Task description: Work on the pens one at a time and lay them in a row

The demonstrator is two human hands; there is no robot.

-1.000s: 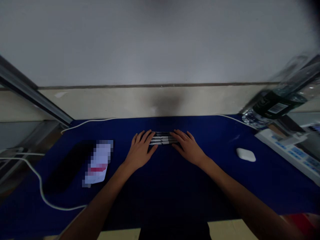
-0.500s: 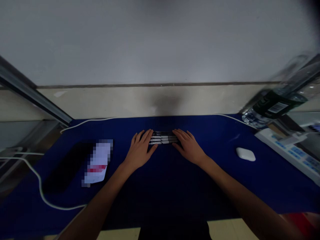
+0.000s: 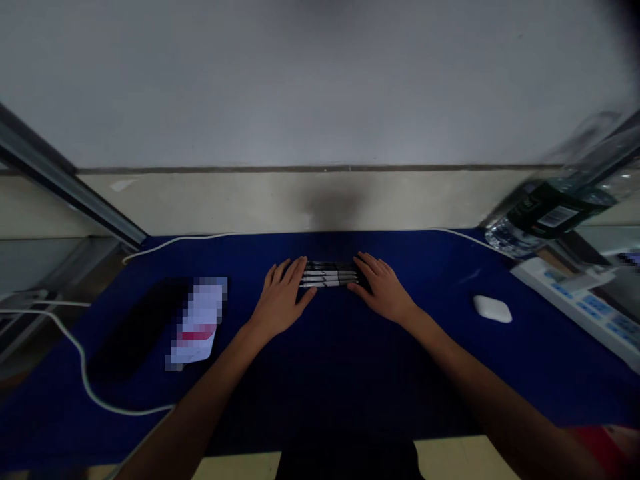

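Observation:
Several pens (image 3: pixel 329 275), white and black, lie side by side in a stack of rows on the blue desk surface (image 3: pixel 325 353). At their left ends rests my left hand (image 3: pixel 283 297), fingers stretched forward and thumb apart, its inner edge touching or nearly touching the pens. My right hand (image 3: pixel 383 287) lies at the opposite ends with its fingers extended and thumb pointing inward at the nearest pens. Both palms face down. Whether the right fingertips touch the pen ends I cannot tell.
A phone (image 3: pixel 200 320) with a lit, blurred screen lies left, beside a dark flat object (image 3: pixel 135 333). A white cable (image 3: pixel 85 377) curls there. On the right are a white earbud case (image 3: pixel 493 309), a power strip (image 3: pixel 570 293) and a plastic bottle (image 3: pixel 550 207). A wall stands behind.
My right hand has shifted slightly outward to the right, so more of the pens' right ends shows. My left hand has hardly moved.

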